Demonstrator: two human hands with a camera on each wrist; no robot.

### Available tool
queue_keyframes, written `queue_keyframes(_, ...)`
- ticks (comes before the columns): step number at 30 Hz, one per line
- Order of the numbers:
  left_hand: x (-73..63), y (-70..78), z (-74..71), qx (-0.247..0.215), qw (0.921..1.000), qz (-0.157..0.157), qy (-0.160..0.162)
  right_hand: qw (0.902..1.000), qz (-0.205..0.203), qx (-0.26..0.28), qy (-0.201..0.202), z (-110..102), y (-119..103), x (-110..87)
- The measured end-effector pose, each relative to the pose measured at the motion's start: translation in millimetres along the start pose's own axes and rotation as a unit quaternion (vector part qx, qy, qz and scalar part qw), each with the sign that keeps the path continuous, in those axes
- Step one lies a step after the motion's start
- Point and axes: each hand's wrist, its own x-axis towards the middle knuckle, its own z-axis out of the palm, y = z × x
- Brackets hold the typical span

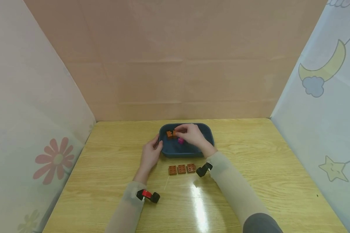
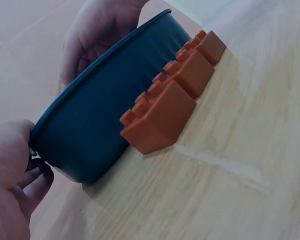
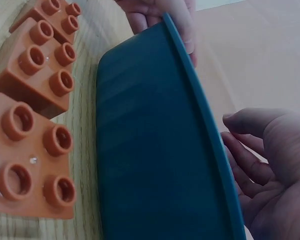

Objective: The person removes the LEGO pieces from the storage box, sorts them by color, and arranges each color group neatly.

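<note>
A dark blue tub (image 1: pixel 183 154) stands toward the back of the table. My left hand (image 1: pixel 150 155) grips its left rim, thumb over the edge and fingers outside, also visible in the left wrist view. Reaching over the tub, my right hand (image 1: pixel 192 135) pinches an orange toy brick (image 1: pixel 174 134) between thumb and fingertips. Beside that brick lies another orange brick (image 1: pixel 169 134), and a magenta brick (image 1: pixel 180 140) sits below the hand. In the right wrist view the tub wall (image 3: pixel 150 135) hides what the fingertips hold.
In front of the tub, three orange-brown studded bricks stand in a row: a left one (image 1: pixel 172 170), a middle one (image 1: pixel 181 169) and a right one (image 1: pixel 191 168). The wood-grain table (image 1: pixel 119 139) meets a tan back panel (image 1: pixel 180 81) behind the tub.
</note>
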Motion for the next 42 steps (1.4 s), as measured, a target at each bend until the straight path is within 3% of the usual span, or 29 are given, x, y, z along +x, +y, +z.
queue_keyframes(21, 0.9, 10.6, -3.7, -0.036, 0.998, -0.048, -0.022, 0.9985, 0.01, -0.053, 0.008, 10.9, 6.5, 12.9)
queue_keyframes(28, 0.0, 10.1, -4.2, -0.025, 0.9983, -0.048, -0.023, 0.9925, 0.022, -0.12, 0.006, 17.4, 16.5, 20.1)
queue_keyframes(42, 0.5, 8.7, -4.0, -0.041, 0.9978, -0.046, -0.026, 0.9866, -0.001, -0.163, -0.001, 22.7, 18.6, 23.4)
